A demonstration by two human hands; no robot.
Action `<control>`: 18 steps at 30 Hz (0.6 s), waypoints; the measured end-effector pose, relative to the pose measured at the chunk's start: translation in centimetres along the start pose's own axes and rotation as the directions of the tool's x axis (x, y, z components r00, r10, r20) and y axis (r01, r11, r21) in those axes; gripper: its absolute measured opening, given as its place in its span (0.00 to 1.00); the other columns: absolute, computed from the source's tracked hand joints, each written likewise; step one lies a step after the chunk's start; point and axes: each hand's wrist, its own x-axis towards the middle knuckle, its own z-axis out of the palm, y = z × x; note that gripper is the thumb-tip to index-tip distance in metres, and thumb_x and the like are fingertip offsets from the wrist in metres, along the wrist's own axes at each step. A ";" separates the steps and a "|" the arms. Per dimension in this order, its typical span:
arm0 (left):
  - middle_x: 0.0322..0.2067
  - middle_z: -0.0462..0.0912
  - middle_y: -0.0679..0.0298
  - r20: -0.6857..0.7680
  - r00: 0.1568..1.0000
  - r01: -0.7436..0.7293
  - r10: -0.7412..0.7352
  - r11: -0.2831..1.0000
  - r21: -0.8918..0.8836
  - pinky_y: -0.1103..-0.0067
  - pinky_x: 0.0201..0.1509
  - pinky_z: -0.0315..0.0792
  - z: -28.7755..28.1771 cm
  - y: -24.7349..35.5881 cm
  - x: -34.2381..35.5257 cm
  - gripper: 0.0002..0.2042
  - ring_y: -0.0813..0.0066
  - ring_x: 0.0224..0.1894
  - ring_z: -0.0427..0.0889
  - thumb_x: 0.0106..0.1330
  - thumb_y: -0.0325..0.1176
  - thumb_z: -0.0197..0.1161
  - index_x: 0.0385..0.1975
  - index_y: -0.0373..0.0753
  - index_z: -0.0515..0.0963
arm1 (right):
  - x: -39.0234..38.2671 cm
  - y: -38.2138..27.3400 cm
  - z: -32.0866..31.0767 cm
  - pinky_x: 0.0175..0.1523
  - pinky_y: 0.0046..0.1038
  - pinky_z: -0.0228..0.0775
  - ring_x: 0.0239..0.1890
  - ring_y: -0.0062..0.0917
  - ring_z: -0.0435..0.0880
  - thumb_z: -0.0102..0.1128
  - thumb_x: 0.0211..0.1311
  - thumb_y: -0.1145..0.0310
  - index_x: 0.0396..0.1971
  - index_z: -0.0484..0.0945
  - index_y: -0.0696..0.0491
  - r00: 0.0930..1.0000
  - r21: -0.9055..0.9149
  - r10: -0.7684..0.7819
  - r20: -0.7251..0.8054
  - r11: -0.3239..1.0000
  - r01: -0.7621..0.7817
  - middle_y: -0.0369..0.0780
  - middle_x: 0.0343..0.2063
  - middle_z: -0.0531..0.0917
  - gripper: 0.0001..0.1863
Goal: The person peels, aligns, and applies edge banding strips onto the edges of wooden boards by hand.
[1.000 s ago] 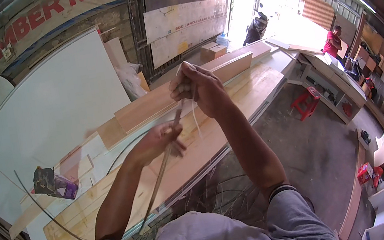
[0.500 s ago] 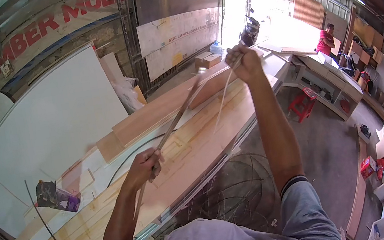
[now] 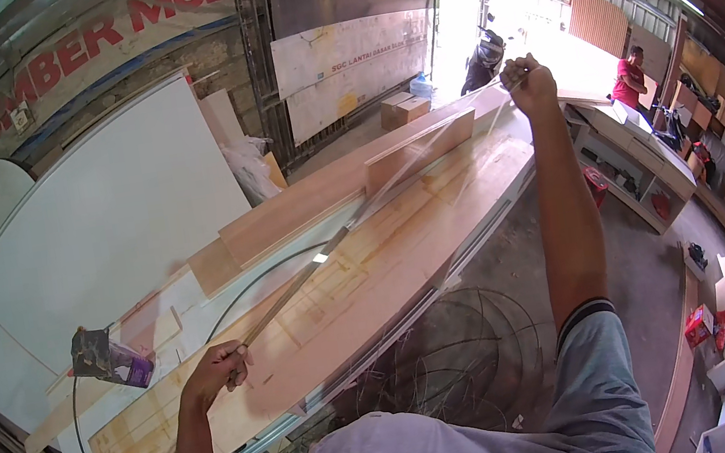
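My left hand (image 3: 222, 368) is closed on a long thin edging strip (image 3: 302, 274) at the lower left. The strip runs diagonally up to my right hand (image 3: 528, 83), whose fingers pinch it at the upper right, with a pale strand dangling from them. Beneath the strip lie long wooden boards (image 3: 366, 307), streaked yellow in places, on white panels. A dark cord (image 3: 265, 270) curves beside them. A grimy can with a purple label (image 3: 123, 359) stands left of my left hand.
A white panel (image 3: 96, 221) leans along the left wall. A person in red (image 3: 626, 78) stands by a cluttered counter (image 3: 614, 139). A red stool (image 3: 596, 185) is partly behind my right arm. Wire coils (image 3: 485, 340) lie on the floor. Cardboard boxes (image 3: 404, 111) sit near the bright doorway.
My hands have moved apart, the right one up and to the right, the left one down and to the left. The strip now stretches long between them.
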 end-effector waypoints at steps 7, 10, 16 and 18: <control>0.14 0.72 0.70 -0.028 1.000 0.007 -0.006 0.999 0.043 0.85 0.20 0.61 -4.4 -4.2 -2.1 0.14 0.84 0.16 0.69 0.71 0.41 0.52 0.28 0.39 0.75 | 4.3 -4.2 -3.7 0.44 0.39 0.74 0.28 0.32 0.77 0.34 0.75 0.59 0.30 0.69 0.57 0.997 0.002 -0.039 0.066 0.999 0.039 0.44 0.25 0.77 0.19; 0.14 0.73 0.69 -0.124 0.992 0.005 0.007 0.995 0.099 0.85 0.20 0.63 -7.1 -6.0 -2.5 0.14 0.85 0.15 0.69 0.71 0.40 0.51 0.29 0.39 0.77 | 7.1 -7.0 -7.7 0.47 0.40 0.73 0.27 0.32 0.76 0.34 0.75 0.59 0.30 0.68 0.58 0.990 -0.005 -0.075 0.118 0.997 0.076 0.44 0.26 0.77 0.19; 0.14 0.75 0.69 -0.077 0.996 -0.027 0.041 0.985 0.173 0.85 0.21 0.65 -12.4 -8.6 -2.1 0.15 0.85 0.17 0.71 0.71 0.42 0.52 0.29 0.38 0.78 | 10.0 -15.8 -14.5 0.59 0.45 0.68 0.43 0.38 0.78 0.36 0.74 0.57 0.33 0.69 0.58 0.639 0.118 -0.049 0.768 0.991 -0.065 0.48 0.36 0.78 0.20; 0.15 0.75 0.69 -0.101 0.995 0.012 0.007 0.982 0.189 0.84 0.21 0.66 -14.2 -9.2 -2.8 0.15 0.84 0.17 0.72 0.71 0.42 0.53 0.29 0.39 0.78 | 9.8 -17.3 -13.8 0.57 0.44 0.70 0.42 0.37 0.79 0.38 0.74 0.57 0.33 0.71 0.58 0.870 0.071 -0.111 0.481 0.994 0.087 0.46 0.35 0.79 0.20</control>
